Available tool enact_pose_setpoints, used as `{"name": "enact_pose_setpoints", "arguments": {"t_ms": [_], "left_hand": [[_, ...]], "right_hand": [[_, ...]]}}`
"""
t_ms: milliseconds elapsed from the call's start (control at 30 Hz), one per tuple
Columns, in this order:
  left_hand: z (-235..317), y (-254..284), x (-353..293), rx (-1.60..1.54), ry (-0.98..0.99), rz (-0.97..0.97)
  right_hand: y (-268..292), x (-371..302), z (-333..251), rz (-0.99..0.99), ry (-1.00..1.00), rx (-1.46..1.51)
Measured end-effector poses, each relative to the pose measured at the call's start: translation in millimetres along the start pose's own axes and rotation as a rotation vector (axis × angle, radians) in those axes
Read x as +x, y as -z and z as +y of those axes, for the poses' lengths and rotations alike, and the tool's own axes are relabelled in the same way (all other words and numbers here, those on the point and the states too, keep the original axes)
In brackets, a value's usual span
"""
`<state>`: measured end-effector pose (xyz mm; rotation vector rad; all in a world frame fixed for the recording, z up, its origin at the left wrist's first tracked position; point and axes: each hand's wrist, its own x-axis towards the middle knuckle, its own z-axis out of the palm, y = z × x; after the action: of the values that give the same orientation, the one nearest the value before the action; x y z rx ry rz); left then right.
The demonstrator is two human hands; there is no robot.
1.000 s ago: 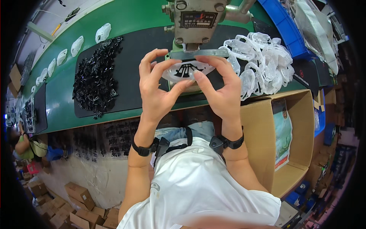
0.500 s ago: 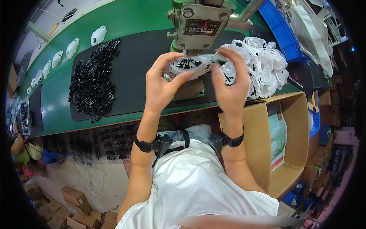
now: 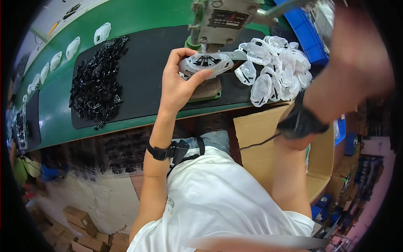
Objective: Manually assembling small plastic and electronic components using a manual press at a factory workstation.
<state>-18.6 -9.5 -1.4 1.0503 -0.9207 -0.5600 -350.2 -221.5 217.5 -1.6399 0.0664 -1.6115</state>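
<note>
Translucent white plastic forms the oval shell (image 3: 217,68) that the person's left hand (image 3: 179,80) is grasping, thumb along its near edge and fingers curled round its left end. From where I stand, a black slotted insert (image 3: 205,61) shows in the middle of the shell, and the whole piece sits just below the ram of a metal press (image 3: 226,20), above the green-edged base (image 3: 205,91); whether the ram touches it, I cannot tell. A flat greyish bar (image 3: 238,56) shows behind the shell's right end. The right hand (image 3: 356,46) is raised high at the right, blurred and partly out of view, near the outer end of the press's lever (image 3: 289,6); I cannot tell whether its grip is clenched on anything. Dark bands circle both wrists. On the green worktop (image 3: 54,122), a black mat (image 3: 142,67) lies under the press and carries a heap of small black parts (image 3: 96,86) to the left. More white shells (image 3: 287,63), several with black pieces in them, are piled right of the press, near a blue bin (image 3: 303,31). Farther left, a row of white pieces (image 3: 72,48) curves along the green surface. Against the worktop's near edge, beside the person, stands a cardboard box (image 3: 261,136), partly hidden by the right forearm.
</note>
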Motion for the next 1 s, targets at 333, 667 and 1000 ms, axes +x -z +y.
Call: {"name": "enact_pose_setpoints", "arguments": {"t_ms": [333, 667, 1000], "left_hand": [[-3.6, -2.2, -1.4, -0.008, -0.02, -0.001], [-6.2, -3.5, -0.4, 0.009, -0.028, 0.025], [-3.3, 0.7, -0.6, 0.005, 0.007, -0.017]], "right_hand": [[-194.9, -175.6, -16.6, 0.036, 0.039, 0.329], [-175.2, -263.3, 20.0, 0.09, -0.008, -0.096], [-186.0, -186.6, -5.9, 0.019, 0.196, -0.113]]}}
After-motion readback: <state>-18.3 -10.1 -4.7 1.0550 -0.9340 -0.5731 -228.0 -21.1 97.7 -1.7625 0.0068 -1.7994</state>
